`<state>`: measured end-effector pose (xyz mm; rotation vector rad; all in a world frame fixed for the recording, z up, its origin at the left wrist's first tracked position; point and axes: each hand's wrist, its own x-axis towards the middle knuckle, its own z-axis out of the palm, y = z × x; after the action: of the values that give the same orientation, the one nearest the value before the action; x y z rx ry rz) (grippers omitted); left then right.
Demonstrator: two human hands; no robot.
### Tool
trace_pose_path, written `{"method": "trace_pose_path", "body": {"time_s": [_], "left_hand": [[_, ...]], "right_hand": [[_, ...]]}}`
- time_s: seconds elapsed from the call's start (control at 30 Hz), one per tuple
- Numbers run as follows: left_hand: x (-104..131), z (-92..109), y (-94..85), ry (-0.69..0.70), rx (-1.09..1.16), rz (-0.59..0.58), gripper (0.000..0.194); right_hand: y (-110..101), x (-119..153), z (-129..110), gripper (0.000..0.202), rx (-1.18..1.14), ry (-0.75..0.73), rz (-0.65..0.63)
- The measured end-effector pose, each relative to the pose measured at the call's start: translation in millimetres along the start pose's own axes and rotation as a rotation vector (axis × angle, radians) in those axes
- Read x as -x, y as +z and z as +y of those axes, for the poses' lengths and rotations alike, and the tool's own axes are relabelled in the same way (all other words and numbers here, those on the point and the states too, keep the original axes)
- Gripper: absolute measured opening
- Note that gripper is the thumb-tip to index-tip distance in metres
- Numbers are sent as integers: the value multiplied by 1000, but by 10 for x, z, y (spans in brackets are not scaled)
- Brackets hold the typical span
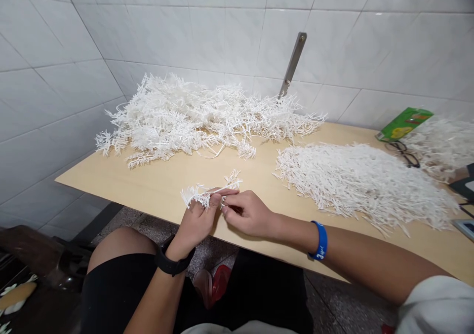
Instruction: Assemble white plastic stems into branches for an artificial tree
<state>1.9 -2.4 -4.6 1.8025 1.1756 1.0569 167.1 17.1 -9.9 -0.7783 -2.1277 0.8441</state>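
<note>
Over the table's front edge, my left hand [199, 224] grips a white branched plastic sprig [196, 194], its thin prongs fanning out past the fingers. Close beside it, my right hand [250, 214] is closed in a pinch at the sprig's near end; a small white bit shows between thumb and forefinger. Behind my hands lies a large tangled heap of similar white branched sprigs [192, 112]. Off to the right spreads a flatter pile of short loose white pieces [355, 181].
The wooden tabletop [155, 186] meets a white tiled wall with a metal bracket [293, 62]. At the right stand a green carton [404, 124], dark-framed glasses [406, 155], another white heap [444, 141] and a phone-like device's edge [465, 228]. My knees are below the table.
</note>
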Motion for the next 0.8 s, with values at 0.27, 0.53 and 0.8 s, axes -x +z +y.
{"method": "trace_pose_path", "body": {"time_s": [0.27, 0.53, 0.8], "left_hand": [[8, -82, -20, -144, 199, 275, 52], [-2, -112, 0, -70, 218, 262, 52], [27, -68, 17, -6, 192, 20, 51]], "right_hand": [[-4, 74, -30, 25, 106, -243, -78], [-78, 11, 67, 23, 313, -168, 179], [-47, 0, 38, 27, 207, -137, 126]]}}
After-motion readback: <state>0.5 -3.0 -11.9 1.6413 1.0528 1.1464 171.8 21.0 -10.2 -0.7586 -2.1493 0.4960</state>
